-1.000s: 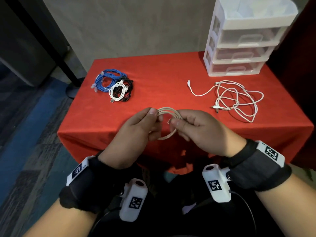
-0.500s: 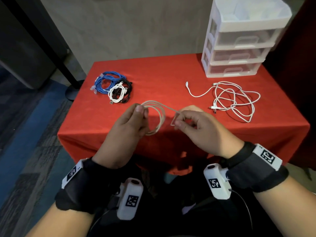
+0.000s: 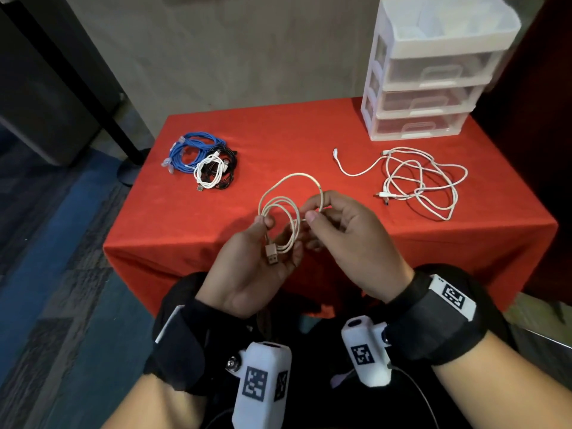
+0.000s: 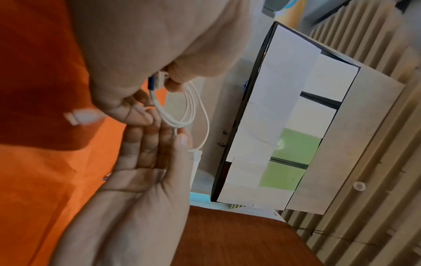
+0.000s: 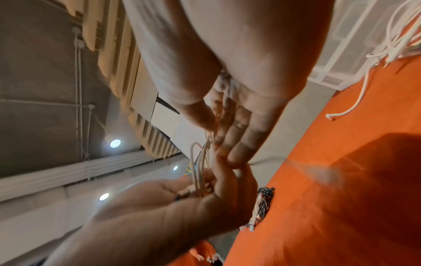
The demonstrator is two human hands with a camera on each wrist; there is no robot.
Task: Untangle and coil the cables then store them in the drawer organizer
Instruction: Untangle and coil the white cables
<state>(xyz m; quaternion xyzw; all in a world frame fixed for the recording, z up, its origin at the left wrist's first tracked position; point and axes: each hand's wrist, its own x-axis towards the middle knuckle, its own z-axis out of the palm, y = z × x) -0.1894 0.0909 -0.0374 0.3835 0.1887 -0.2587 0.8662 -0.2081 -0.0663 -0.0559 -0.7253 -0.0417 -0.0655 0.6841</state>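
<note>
A beige cable [image 3: 291, 187] hangs in a few loops above the near edge of the red table [image 3: 278, 144]. My left hand [image 3: 272, 230] lies palm up, its thumb pinching the loops, and the cable's USB plug [image 3: 272, 257] rests on the palm. My right hand [image 3: 314, 213] pinches the outer loop beside it. In the left wrist view the coil [image 4: 189, 108] sits between both hands. The right wrist view shows the strands [image 5: 198, 165] running into the left palm. A white drawer organizer [image 3: 427, 78] with its drawers closed stands at the back right.
Loose tangled white cables [image 3: 418, 181] lie on the cloth in front of the organizer. Coiled blue [image 3: 188, 153], white [image 3: 210, 173] and black cables are grouped at the back left. A dark pole with a round base [image 3: 130, 171] stands on the floor left of the table.
My left hand has turned palm up, exposing the USB plug. My right hand, which had drawn a strand out to the right, has brought it back as a wider loop.
</note>
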